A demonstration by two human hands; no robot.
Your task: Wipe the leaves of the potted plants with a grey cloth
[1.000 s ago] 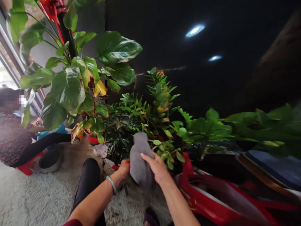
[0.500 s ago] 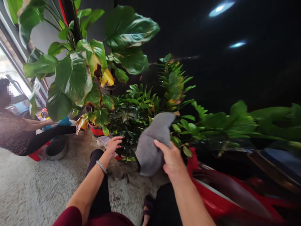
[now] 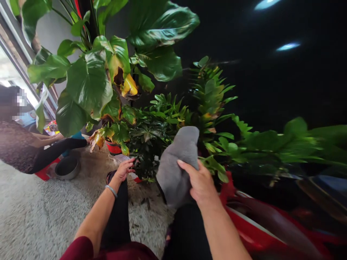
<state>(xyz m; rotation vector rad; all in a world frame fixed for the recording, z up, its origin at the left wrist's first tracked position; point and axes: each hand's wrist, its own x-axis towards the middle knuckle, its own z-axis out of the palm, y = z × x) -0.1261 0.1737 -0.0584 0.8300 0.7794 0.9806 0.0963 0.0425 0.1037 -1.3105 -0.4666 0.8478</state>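
Note:
A grey cloth is pinched in my right hand, thumb on top, the other fingers behind the fabric. It spreads out in front of the low green plants. My left hand has its fingers apart and holds nothing; a bracelet circles its wrist. Close to those fingertips is a dark-leaved bushy plant. The large broad-leaved plant, with some yellow and brown leaves, rises beyond, in a red pot.
At the left a person sits on a red stool beside a grey basin. Red plastic things stand at the right, and a dark glossy wall backs the plants. Dry bits lie on the rough floor.
The cloth hangs differently, its upper end now rounded. My left hand has shifted slightly left and down. Most of the scene sits a little further right as the view turns.

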